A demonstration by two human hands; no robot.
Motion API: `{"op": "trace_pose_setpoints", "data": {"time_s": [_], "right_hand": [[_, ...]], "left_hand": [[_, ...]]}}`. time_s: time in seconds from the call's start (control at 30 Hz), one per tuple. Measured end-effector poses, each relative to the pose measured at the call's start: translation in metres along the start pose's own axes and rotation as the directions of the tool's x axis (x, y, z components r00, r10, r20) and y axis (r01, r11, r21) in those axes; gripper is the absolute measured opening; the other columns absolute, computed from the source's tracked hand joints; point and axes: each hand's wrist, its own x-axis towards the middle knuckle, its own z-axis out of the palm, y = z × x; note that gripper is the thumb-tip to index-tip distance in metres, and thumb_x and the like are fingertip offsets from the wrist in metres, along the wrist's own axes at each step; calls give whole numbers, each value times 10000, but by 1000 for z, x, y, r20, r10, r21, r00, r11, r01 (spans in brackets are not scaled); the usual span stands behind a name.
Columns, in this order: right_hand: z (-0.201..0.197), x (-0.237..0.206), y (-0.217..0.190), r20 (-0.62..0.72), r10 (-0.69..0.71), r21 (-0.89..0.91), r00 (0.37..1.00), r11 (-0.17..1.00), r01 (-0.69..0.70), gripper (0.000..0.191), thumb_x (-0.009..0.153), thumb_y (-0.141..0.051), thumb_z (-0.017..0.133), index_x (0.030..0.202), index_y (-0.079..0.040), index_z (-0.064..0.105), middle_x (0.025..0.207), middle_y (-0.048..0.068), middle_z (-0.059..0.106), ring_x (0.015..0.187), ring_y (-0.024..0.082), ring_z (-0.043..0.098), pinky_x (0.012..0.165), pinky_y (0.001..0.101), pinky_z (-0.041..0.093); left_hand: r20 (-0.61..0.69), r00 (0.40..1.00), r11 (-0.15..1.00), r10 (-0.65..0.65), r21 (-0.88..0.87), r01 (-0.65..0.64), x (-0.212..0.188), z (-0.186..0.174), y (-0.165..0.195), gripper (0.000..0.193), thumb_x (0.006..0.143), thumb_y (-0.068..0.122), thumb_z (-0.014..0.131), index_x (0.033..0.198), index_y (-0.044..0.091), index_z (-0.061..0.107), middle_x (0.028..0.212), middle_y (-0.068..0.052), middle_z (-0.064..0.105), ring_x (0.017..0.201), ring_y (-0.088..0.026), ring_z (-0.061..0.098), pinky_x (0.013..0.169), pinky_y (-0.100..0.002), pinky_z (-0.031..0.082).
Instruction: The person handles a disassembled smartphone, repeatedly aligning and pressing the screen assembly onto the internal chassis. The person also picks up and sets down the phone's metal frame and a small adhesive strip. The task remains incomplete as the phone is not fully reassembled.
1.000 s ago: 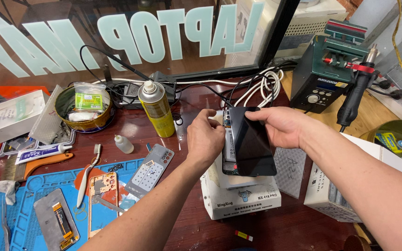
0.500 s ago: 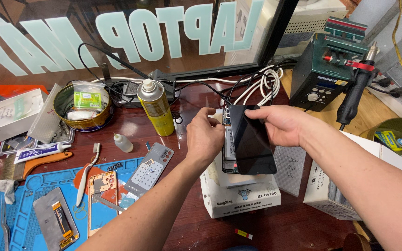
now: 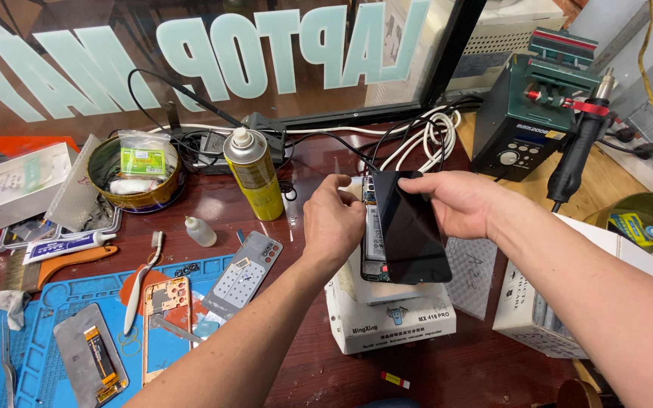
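My right hand grips the top edge of a black phone screen panel, which lifts away from an opened phone body with exposed circuitry. My left hand pinches the phone's left edge, fingers curled around it. The phone rests on a white box-shaped device on the dark red table.
A yellow spray can stands behind the hands. A blue work mat at the left holds phone frames and a tweezer. A round tin, a small dropper bottle, a green hot-air station with its handle, and white cables surround the spot.
The view has shifted slightly; both hands keep their hold on the phone and screen, with the panel staying raised off the body.
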Motion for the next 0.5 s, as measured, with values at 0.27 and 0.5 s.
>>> {"op": "trace_pose_setpoints", "data": {"time_s": [0.27,0.5], "right_hand": [[-3,1,0,11,6,-1,1000,1000,-6,282,1006,-207,557,1160,2,666,1115,123,746,988,234,723,943,394,571],[-3,2,0,26,-2,8,1000,1000,2,282,1000,-192,552,1164,3,670,1120,125,751,994,230,727,947,389,571]], "left_hand": [[-9,1000,1000,-5,-2,5,0,1,0,462,813,81,620,1272,50,656,956,-125,792,869,-250,777,877,-383,580],[-11,1000,1000,5,-2,-5,1,2,-1,465,809,85,624,1271,49,657,953,-126,795,872,-248,777,880,-381,579]]}}
